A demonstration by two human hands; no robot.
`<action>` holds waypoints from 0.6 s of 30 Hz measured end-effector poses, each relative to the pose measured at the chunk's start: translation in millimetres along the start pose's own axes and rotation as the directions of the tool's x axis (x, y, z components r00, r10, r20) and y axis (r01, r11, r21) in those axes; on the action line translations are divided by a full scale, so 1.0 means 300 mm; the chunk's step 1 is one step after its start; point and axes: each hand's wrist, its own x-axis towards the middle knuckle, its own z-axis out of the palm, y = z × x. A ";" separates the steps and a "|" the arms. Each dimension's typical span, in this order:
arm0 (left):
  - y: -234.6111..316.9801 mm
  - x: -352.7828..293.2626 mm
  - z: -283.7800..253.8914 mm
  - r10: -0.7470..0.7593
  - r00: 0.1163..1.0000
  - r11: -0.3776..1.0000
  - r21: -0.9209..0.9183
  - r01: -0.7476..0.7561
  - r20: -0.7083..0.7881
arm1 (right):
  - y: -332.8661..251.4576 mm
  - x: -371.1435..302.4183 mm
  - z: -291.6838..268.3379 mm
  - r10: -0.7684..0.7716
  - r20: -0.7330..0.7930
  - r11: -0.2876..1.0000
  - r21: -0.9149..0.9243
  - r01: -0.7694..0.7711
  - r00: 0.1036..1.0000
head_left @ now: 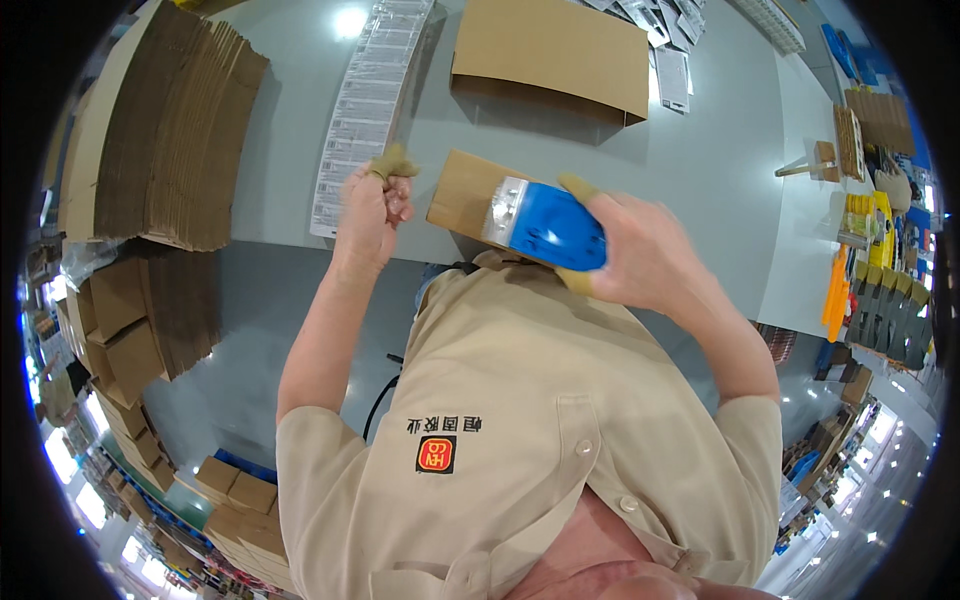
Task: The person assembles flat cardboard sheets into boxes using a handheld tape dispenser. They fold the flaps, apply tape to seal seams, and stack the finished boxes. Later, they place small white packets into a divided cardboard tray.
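My right hand (640, 245) grips a blue tape dispenser (558, 225) with a pale toothed end, held over a small brown carton (455, 190). The carton lies at the table's near edge, partly hidden by the dispenser. My left hand (375, 205) is closed a little left of the carton, and whether anything is pinched in it cannot be made out. Yellowish covers sit on some fingers of both hands. Beside my left hand a long row of printed white labels or packs (370, 110) under clear film runs away from me.
Flattened cartons (190, 130) stand in a thick stack at the left. A larger brown box (550, 55) lies beyond the small carton, with loose grey-white packs (673, 78) to its right. Orange and yellow items (838, 290) hang past the table's right side.
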 end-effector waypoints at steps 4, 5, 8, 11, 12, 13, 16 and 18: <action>-0.102 0.111 -0.019 0.249 0.968 0.723 0.669 -0.172 -0.021 | -0.006 0.067 0.050 0.097 0.127 0.989 -0.127 -0.080 0.987; -0.123 0.123 -0.028 0.295 0.954 0.730 0.656 -0.191 -0.051 | 0.010 0.052 0.049 0.062 0.102 0.995 -0.084 -0.053 0.993; -0.149 0.140 -0.060 0.254 0.964 0.782 0.603 -0.156 -0.079 | 0.095 -0.081 -0.005 0.029 0.047 0.994 -0.103 -0.024 0.998; -0.102 0.141 -0.109 0.324 0.945 0.772 0.591 -0.234 -0.048 | 0.233 -0.291 -0.090 -0.042 -0.052 0.994 -0.104 0.037 0.998; -0.079 0.143 -0.123 0.319 0.945 0.747 0.633 -0.205 -0.070 | 0.290 -0.352 -0.101 0.020 -0.061 0.994 -0.105 -0.027 0.998; -0.059 0.145 -0.136 0.345 0.937 0.716 0.662 -0.224 -0.056 | 0.352 -0.397 -0.097 0.005 -0.107 0.988 -0.152 -0.021 0.994; -0.027 0.158 -0.174 0.330 0.944 0.656 0.724 -0.213 -0.022 | 0.521 -0.412 0.066 0.131 -0.064 0.982 -0.126 -0.138 0.989; -0.034 0.170 -0.212 0.323 0.946 0.632 0.741 -0.227 0.015 | 0.585 -0.376 0.161 0.166 -0.033 0.982 -0.088 -0.168 0.986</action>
